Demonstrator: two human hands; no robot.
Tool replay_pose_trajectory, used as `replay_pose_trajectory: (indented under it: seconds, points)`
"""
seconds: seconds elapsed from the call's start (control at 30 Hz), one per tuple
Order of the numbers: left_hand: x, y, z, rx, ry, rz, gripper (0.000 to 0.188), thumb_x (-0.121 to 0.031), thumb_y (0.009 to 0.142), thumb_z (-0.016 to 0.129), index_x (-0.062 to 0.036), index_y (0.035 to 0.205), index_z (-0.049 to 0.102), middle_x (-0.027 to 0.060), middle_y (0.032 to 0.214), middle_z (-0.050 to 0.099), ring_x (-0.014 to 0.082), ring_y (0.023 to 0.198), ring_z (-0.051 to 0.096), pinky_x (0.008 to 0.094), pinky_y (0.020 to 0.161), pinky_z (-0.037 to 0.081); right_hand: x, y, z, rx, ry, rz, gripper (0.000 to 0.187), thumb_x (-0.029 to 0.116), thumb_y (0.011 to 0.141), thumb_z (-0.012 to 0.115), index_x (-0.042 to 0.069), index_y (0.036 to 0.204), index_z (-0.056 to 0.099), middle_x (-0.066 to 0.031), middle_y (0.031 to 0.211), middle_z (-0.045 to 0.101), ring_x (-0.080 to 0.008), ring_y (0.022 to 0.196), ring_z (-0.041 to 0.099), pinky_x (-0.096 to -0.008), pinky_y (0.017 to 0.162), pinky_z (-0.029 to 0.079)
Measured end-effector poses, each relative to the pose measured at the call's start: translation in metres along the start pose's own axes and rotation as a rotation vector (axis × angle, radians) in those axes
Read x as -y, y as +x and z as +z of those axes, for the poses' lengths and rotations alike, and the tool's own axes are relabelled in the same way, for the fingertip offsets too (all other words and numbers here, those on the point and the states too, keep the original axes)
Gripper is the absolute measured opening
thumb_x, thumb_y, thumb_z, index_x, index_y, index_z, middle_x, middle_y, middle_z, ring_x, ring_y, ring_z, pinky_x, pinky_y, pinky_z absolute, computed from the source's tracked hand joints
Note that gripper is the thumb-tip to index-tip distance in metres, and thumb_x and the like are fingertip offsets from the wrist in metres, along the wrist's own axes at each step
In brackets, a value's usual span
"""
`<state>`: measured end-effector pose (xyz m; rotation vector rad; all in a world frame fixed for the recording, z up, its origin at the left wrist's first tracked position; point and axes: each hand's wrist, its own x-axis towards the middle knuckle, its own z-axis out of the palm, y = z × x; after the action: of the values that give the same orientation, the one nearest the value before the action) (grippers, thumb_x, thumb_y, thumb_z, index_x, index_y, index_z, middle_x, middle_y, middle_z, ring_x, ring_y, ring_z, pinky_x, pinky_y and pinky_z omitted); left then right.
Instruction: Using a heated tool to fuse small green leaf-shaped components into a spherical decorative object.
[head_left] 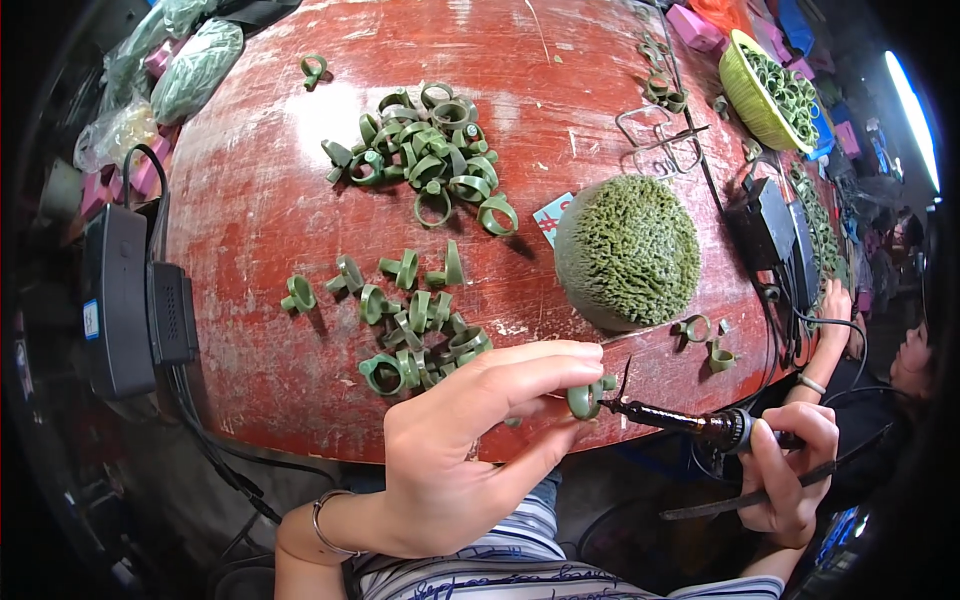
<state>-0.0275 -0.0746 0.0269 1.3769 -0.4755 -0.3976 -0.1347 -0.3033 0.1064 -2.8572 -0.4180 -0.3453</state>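
Observation:
Between thumb and fingertips, my left hand (pixel 450 450) pinches a small green ring (pixel 583 401) over the near edge of the table. My right hand (pixel 795 465) grips a soldering-iron-like pen (pixel 690 420) with a dark, coated shaft; its tip is at the ring, but whether they touch is hard to tell. A thin dark strip-like tool (pixel 720 502) also lies across my right fingers. Beyond my left hand lies a loose group of green rings (pixel 415 325), and farther off a denser heap of rings (pixel 425 150). A round block with a rough green top (pixel 640 250) stands beyond the held ring.
On the red worn table (pixel 540 110) are a bent wire stand (pixel 660 140) and a few rings (pixel 718 355) at the right. A yellow-green basket of rings (pixel 735 85) stands far right. Cables run by a black box (pixel 760 225). A co-worker's arm (pixel 825 345) reaches in at right.

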Motion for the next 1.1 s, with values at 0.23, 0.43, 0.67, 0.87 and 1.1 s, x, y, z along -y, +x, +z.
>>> replay_pose_trajectory:
  seconds: [0.23,0.43,0.67,0.87,1.1]
  points:
    - [-0.0006,-0.0001,0.0001,-0.007,-0.008,-0.022,0.040,0.021,0.073,0.058,0.0069,0.110,0.054,0.0232,0.119,0.052,0.0260,0.111,0.056,0.0304,0.087,0.053,0.0015,0.0016,-0.0022,0.028,-0.008,0.000,0.035,-0.002,0.074,0.065,0.003,0.109,0.061,-0.0169,0.098,0.051,-0.0271,0.078,0.052,-0.0341,0.062,0.042]
    - [-0.0007,0.0003,-0.0004,-0.005,0.000,-0.026,0.040,0.022,0.072,0.058,0.0072,0.110,0.054,0.0234,0.119,0.052,0.0260,0.111,0.056,0.0308,0.087,0.053,0.0034,0.0016,-0.0021,0.054,0.016,0.041,0.037,-0.002,0.073,0.066,0.004,0.109,0.061,-0.0166,0.098,0.051,-0.0272,0.078,0.052,-0.0346,0.063,0.043]
    - [0.0023,0.0006,0.0008,-0.014,-0.019,-0.019,0.040,0.022,0.073,0.059,0.0077,0.110,0.053,0.0237,0.120,0.051,0.0259,0.110,0.056,0.0307,0.086,0.054,0.0009,0.0014,0.0018,0.004,0.011,0.001,0.038,-0.002,0.074,0.065,0.005,0.111,0.060,-0.0164,0.098,0.051,-0.0269,0.078,0.052,-0.0347,0.063,0.043]
    - [0.0021,0.0036,0.0006,-0.014,-0.040,-0.023,0.040,0.021,0.073,0.059,0.0078,0.111,0.053,0.0234,0.120,0.051,0.0255,0.109,0.056,0.0309,0.087,0.054,0.0010,0.0027,0.0017,0.009,0.010,0.005,0.037,-0.001,0.075,0.065,0.005,0.111,0.060,-0.0169,0.097,0.052,-0.0267,0.077,0.052,-0.0347,0.063,0.043]
    - [0.0042,0.0018,0.0004,-0.034,-0.054,-0.023,0.040,0.019,0.074,0.061,0.0075,0.112,0.052,0.0215,0.119,0.051,0.0242,0.107,0.057,0.0305,0.088,0.054,-0.0005,-0.0044,0.0008,-0.030,0.032,0.093,0.031,0.001,0.081,0.061,0.003,0.111,0.058,-0.0177,0.097,0.052,-0.0258,0.077,0.052,-0.0350,0.065,0.043]
